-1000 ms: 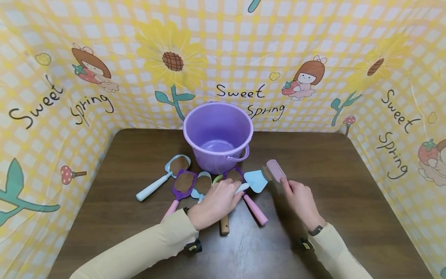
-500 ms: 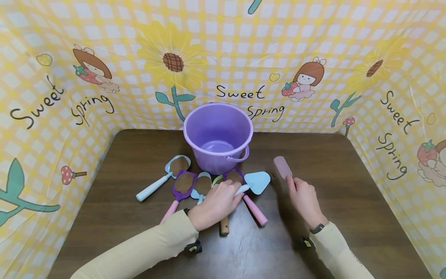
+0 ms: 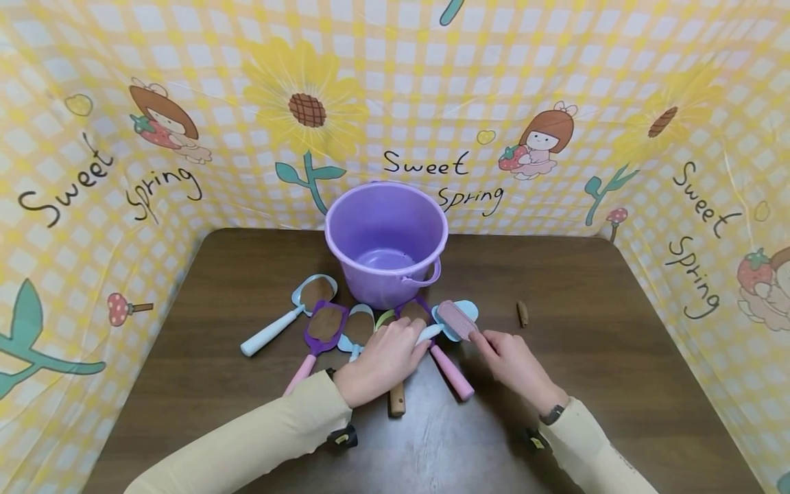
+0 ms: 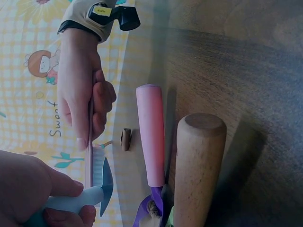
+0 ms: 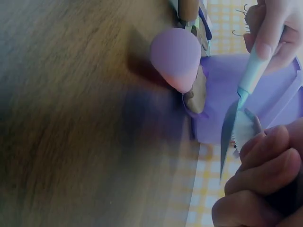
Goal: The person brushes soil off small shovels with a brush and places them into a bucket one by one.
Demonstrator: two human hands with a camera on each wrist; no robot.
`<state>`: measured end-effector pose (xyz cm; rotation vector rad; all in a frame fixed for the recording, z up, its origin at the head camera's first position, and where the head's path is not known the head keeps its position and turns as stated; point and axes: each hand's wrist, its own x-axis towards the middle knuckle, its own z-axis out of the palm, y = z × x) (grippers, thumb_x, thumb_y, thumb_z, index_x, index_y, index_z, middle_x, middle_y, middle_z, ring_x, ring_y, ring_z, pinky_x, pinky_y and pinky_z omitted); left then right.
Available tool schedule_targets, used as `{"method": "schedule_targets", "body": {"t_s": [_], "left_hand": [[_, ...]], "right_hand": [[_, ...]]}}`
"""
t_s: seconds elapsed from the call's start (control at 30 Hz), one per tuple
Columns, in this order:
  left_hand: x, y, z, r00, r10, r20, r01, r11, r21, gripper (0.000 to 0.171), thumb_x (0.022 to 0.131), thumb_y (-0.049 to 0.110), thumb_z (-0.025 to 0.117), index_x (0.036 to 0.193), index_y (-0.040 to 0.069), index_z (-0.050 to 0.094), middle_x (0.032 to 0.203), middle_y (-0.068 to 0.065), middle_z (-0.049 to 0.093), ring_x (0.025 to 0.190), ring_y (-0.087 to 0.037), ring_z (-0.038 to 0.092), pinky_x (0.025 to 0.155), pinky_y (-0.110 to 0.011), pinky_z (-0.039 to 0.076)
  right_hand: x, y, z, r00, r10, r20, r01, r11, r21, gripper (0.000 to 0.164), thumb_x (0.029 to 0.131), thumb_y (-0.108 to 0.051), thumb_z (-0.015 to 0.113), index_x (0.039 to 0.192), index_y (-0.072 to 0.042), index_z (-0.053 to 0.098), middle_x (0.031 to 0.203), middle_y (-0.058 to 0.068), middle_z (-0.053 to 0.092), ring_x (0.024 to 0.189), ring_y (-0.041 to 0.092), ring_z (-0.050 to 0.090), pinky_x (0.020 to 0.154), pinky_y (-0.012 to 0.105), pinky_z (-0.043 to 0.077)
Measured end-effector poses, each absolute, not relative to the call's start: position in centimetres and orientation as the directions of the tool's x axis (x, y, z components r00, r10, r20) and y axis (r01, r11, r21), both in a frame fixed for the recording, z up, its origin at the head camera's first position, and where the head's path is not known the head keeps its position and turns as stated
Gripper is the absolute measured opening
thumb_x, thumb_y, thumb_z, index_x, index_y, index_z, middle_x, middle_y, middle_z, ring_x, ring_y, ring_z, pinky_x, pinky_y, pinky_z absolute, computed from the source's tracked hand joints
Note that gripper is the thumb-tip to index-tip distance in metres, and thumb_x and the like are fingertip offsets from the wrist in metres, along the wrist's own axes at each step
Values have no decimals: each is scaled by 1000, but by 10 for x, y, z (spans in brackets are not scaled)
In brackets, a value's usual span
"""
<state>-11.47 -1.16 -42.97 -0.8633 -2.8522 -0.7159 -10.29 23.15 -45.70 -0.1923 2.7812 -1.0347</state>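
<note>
My left hand (image 3: 385,353) grips the pale handle of a small light blue trowel (image 3: 430,334), holding it above the other tools. In my right hand (image 3: 518,363) is a pink brush (image 3: 457,320), pinched by its handle end. The brush lies over the trowel's blade and hides most of it in the head view. Pale bristles (image 4: 98,165) face the blade (image 4: 107,187) in the left wrist view and appear to touch it. A brown lump (image 3: 522,313) lies on the table to the right, apart from both hands.
A purple bucket (image 3: 376,281) stands behind the tools. Around my left hand lie a light blue scoop (image 3: 271,331), a purple shovel with brown filling (image 3: 327,322), a pink-handled shovel (image 3: 452,372) and a wooden handle (image 3: 398,399). Patterned cloth (image 3: 395,89) walls the table.
The brush swung right off the trowel's tip, then came back left over the blade. The brown lump left the blade and now rests on the table. My left hand stayed still.
</note>
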Motion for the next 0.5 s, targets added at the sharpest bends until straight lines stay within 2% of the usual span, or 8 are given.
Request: {"method": "schedule_targets", "body": {"t_s": [0.2, 0.37, 0.5], "left_hand": [[-116, -13, -429, -822, 512, 249, 569, 722, 394, 15, 89, 22, 63, 85, 9, 57, 70, -1, 49, 60, -16, 50, 49, -28, 40], [-117, -14, -429, -828, 505, 244, 561, 734, 382, 16, 89, 23, 64, 84, 10, 57, 71, -1, 50, 60, -17, 52, 49, -29, 40], [-118, -14, -430, -832, 497, 247, 555, 743, 375, 17, 88, 23, 65, 83, 10, 55, 70, -1, 48, 60, -18, 52, 49, -31, 39]], "right_hand": [[-108, 236, -460, -988, -126, -91, -44, 787, -616, 46, 96, -48, 43, 79, -10, 61, 52, -1, 47, 44, 14, 47, 43, 27, 37], [-110, 239, -457, -996, -71, -63, -19, 797, -604, 42, 97, -43, 46, 79, -8, 61, 52, 1, 46, 44, 16, 46, 42, 28, 36], [-108, 234, -454, -990, -125, -61, -59, 773, -632, 39, 95, -43, 49, 78, -11, 60, 53, -1, 45, 44, 15, 46, 41, 27, 35]]}}
